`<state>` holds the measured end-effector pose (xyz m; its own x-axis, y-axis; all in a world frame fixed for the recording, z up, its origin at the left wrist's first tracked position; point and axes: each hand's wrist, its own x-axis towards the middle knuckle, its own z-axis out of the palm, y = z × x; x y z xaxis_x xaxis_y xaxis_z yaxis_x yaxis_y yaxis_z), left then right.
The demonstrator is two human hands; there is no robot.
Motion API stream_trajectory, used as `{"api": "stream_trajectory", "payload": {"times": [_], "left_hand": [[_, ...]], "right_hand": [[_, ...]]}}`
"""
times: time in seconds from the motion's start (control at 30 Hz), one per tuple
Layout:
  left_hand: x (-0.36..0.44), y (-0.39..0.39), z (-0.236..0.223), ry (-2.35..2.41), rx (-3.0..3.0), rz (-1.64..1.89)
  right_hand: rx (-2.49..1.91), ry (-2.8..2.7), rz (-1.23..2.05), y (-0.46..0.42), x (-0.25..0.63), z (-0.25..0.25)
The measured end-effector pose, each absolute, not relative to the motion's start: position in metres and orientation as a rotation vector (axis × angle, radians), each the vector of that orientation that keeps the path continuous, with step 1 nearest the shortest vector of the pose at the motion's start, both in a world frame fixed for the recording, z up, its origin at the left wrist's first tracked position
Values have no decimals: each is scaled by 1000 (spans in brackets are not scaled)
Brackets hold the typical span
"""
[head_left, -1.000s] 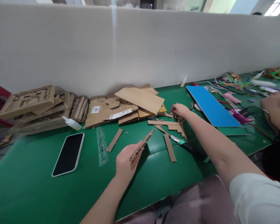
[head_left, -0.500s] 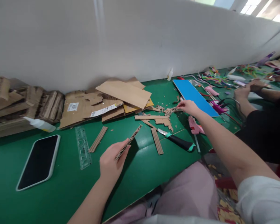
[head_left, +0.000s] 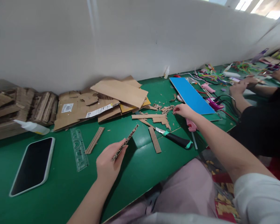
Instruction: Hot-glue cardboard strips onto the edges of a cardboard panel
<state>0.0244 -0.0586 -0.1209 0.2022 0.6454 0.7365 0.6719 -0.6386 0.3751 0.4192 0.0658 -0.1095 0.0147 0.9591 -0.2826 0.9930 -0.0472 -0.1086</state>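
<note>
My left hand is closed on a layered strip of corrugated cardboard, whose wavy cut edge faces up. At the right of a heap of torn cardboard scraps, my right hand has its fingertips pinched together; whatever lies between them is too small to make out. In front of the scraps is a stepped cardboard piece. A utility knife with its blade out lies beside a short ribbed cardboard strip. Another ribbed strip rests left of my left hand.
A clear stencil ruler, a phone and a glue bottle lie on the left. Stacked cardboard leans along the wall. On the right are a blue board, a pink glue gun and another person's hands.
The view has swung right, bringing the glue gun out from behind my right arm. My right hand has shifted off the scraps to their right edge. My left hand keeps hold of the cardboard strip.
</note>
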Motion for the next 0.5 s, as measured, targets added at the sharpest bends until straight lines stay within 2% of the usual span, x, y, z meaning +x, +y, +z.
{"api": "stream_trajectory", "payload": {"times": [0.5], "left_hand": [[26, -59, -119, -1305, -2412, -1462]], "right_hand": [[2117, 2089, -276, 65, 415, -110]]}}
